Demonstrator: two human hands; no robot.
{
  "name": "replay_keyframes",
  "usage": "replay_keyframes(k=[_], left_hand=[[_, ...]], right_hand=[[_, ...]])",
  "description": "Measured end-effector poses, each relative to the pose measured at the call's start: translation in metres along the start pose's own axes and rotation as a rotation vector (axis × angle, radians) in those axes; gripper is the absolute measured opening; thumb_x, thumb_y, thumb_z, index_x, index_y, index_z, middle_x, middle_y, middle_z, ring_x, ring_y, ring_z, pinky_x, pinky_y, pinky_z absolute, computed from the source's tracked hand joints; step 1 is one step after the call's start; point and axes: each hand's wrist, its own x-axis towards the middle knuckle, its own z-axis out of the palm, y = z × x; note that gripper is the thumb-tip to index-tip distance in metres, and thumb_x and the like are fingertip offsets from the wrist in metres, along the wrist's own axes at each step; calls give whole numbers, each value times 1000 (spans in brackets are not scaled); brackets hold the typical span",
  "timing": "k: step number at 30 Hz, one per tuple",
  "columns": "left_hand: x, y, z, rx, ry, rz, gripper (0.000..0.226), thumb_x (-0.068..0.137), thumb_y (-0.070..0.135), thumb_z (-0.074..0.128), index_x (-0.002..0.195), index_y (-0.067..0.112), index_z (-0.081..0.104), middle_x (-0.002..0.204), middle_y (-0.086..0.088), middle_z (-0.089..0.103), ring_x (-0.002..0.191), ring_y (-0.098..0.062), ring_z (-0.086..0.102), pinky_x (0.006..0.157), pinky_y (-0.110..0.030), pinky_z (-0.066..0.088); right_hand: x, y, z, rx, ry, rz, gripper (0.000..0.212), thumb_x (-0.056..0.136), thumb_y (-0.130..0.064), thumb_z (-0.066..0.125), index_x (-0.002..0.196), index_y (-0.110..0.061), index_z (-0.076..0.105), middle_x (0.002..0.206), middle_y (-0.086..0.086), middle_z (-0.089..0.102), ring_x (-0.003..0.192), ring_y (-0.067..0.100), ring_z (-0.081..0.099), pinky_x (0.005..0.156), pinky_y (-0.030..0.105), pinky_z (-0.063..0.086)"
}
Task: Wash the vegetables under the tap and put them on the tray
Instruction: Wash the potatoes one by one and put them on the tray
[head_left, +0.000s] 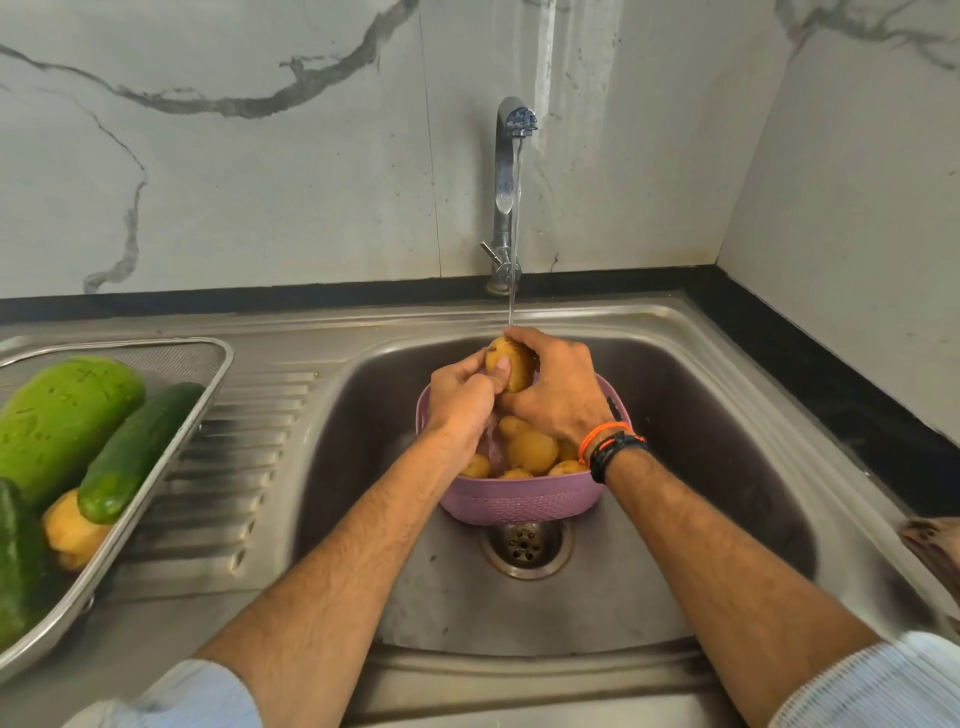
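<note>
Both hands hold one yellow potato (514, 371) under the running tap (509, 171), above a pink basket (514, 501) in the sink. My left hand (460, 397) grips it from the left, thumb across its front. My right hand (558, 389) curls over it from the right. Several more potatoes (532, 451) lie in the basket. On the left stands a steel mesh tray (208, 384) holding a pale green gourd (62, 421), a dark green cucumber (137, 452), another dark green vegetable (15, 561) and a potato (72, 535).
The steel sink bowl (701, 431) has its drain (525, 545) just in front of the basket. A ribbed draining board (234, 467) lies between tray and bowl. A marble wall rises behind the tap. A brown object (932, 545) sits at the sink's right edge.
</note>
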Motion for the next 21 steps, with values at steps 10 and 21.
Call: replay_keyframes(k=[10,21], left_hand=[[2,5,-3,32,62,-47,8,90,21,72,96,25,73,95,-4,77,94,-21,73,87,-43,60],[-4,7,-2,17,-78,-40,38,95,4,60,132,13,61,114,-9,72,106,-21,68,93,-40,57]], right_hand=[[2,2,3,-26,-44,-67,72,74,-31,84,138,-13,56,131,6,64,120,20,59,106,29,44],[1,3,-1,19,8,-29,62,73,-20,80,132,-11,61,123,7,68,114,21,62,100,21,42]])
